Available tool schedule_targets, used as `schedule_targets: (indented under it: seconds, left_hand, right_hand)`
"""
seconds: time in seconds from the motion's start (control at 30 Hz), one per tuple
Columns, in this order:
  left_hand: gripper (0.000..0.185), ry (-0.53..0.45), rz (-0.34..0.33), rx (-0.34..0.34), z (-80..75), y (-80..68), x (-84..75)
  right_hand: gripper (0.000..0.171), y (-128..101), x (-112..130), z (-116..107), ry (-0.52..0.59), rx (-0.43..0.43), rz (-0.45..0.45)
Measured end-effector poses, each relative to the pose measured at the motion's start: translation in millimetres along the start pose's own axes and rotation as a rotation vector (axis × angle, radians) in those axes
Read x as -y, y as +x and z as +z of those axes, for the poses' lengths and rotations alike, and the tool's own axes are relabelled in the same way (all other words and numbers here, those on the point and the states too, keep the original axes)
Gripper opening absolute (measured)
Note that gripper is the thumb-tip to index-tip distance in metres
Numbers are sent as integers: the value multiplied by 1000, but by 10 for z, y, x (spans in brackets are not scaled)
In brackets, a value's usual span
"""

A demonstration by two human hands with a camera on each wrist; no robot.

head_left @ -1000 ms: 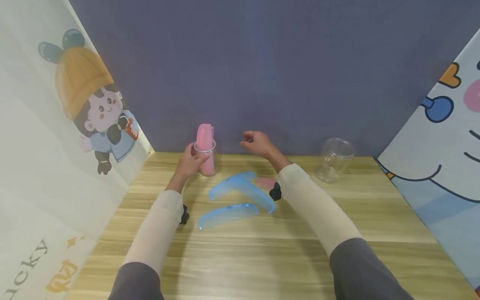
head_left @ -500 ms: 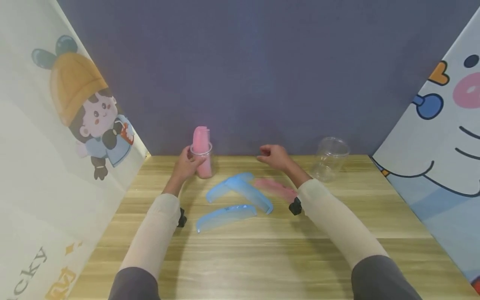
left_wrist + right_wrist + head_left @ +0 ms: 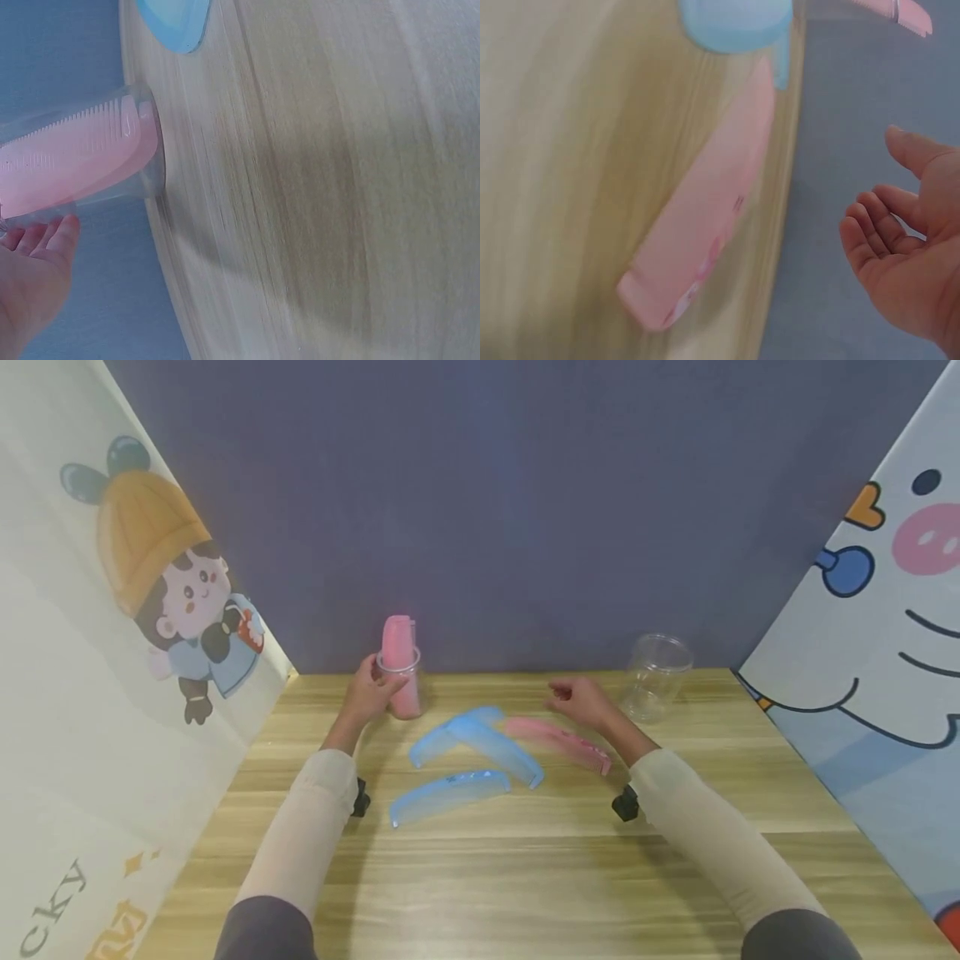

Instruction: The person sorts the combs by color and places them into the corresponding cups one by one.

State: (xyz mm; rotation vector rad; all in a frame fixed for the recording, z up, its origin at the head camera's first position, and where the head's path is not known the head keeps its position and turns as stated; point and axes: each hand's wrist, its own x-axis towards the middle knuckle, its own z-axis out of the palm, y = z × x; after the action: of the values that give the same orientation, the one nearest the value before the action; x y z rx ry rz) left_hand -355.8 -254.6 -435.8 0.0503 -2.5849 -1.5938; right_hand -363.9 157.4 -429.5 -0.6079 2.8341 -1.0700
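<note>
My left hand [image 3: 367, 692] grips a clear cup [image 3: 422, 693] near its rim, thumb in front and fingers at the far side. Pink combs [image 3: 399, 643] stand upright in it, their tops above the rim; the left wrist view shows their teeth [image 3: 75, 135] through the wall. With fingers loosely curled and holding nothing, my right hand [image 3: 588, 702] hovers above and behind a pink comb [image 3: 558, 739] on the table. Beside that comb lie several blue combs: two crossed [image 3: 487, 739], and another [image 3: 450, 795] nearer to me.
A second clear cup [image 3: 656, 681] stands at the back right, just beyond my right hand. The wooden table [image 3: 487, 877] ends at a dark grey back wall [image 3: 480, 510]. Printed panels close off the left [image 3: 67, 693] and right sides.
My right hand has moved right and lower, away from the cup of pink combs, uncovering the pink comb on the table. My left hand keeps its grip. The head view shifts slightly.
</note>
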Motion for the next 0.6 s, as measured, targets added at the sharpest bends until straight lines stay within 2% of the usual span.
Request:
schedule_targets:
  seconds: [0.2, 0.3, 0.43, 0.6]
  left_hand:
    - [88, 18, 17, 2, 12, -7, 16]
    - [88, 22, 27, -2, 12, 5, 25]
    - [88, 8, 33, -3, 15, 18, 32]
    - [90, 12, 25, -3, 18, 22, 41]
  right_hand:
    - [52, -179, -185, -15, -42, -26, 5]
    - [47, -266, -270, -34, -61, -26, -17]
    - [49, -389, -387, -41, -53, -17, -15]
    - [60, -564, -518, -32, -52, 5, 57]
